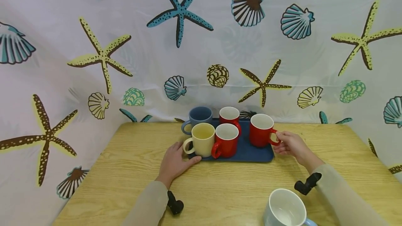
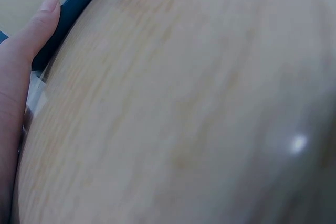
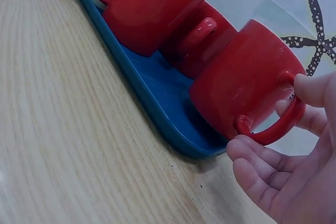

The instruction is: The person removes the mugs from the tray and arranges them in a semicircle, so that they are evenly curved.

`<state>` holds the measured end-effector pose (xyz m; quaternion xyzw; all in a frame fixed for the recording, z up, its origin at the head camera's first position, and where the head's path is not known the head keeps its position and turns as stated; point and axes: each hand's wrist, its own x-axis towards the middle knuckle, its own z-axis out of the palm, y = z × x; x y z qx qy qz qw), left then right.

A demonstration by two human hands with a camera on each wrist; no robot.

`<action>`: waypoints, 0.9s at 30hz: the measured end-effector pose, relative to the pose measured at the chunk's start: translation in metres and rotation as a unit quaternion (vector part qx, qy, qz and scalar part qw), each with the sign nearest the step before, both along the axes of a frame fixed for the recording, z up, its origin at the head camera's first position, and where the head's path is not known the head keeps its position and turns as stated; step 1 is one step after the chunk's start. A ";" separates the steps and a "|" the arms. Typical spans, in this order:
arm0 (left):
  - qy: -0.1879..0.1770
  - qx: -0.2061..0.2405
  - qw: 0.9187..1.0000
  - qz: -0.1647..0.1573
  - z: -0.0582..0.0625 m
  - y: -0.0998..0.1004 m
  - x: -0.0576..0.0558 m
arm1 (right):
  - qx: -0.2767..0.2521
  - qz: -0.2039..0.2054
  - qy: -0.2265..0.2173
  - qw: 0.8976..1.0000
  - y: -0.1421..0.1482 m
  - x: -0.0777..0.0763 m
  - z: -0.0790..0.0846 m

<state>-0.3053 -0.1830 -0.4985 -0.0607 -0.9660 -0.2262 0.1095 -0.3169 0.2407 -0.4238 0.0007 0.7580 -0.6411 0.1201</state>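
By its handle, my right hand [image 1: 293,147] pinches the rightmost red mug [image 1: 259,137], which is upright over the right part of a blue tray [image 1: 251,154]. In the right wrist view, the thumb and fingers meet around the mug's handle [image 3: 286,127], and lower fingertips lie beside the tray's corner. My left hand [image 1: 174,165] holds the tray's front left corner, its thumb [image 2: 44,22] along the rim. Close by that hand is a cream mug [image 1: 201,145]. Also on the tray are a front red mug [image 1: 229,145], a back red mug [image 1: 228,118] and a blue mug [image 1: 202,114].
A pale blue mug [image 1: 271,213] stands at the table's near right, by my right forearm. The wooden table [image 1: 220,191] runs back to a hanging cloth [image 1: 201,62] printed with starfish and shells, which rises right behind the tray.
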 end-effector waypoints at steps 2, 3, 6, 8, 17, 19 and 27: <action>-0.002 0.001 1.000 0.000 0.001 0.000 0.000 | 0.001 0.003 0.001 1.000 0.001 0.002 0.001; -0.002 0.003 1.000 0.001 0.001 0.000 0.000 | 0.001 0.003 -0.001 1.000 0.002 0.004 0.001; -0.002 0.004 1.000 0.002 0.001 0.000 0.000 | -0.001 0.010 -0.004 1.000 0.003 0.007 0.002; -0.002 0.006 1.000 0.004 0.001 -0.001 0.001 | -0.003 0.013 -0.007 1.000 0.004 0.009 0.002; -0.002 0.005 1.000 0.001 0.001 -0.001 0.000 | -0.005 0.035 0.001 0.999 0.008 0.021 -0.001; -0.003 0.007 1.000 0.000 0.001 0.000 0.000 | 0.000 0.039 0.002 0.999 0.009 0.024 0.000; -0.003 0.008 1.000 0.003 0.002 0.001 0.000 | 0.015 0.054 0.007 0.998 0.015 0.035 0.003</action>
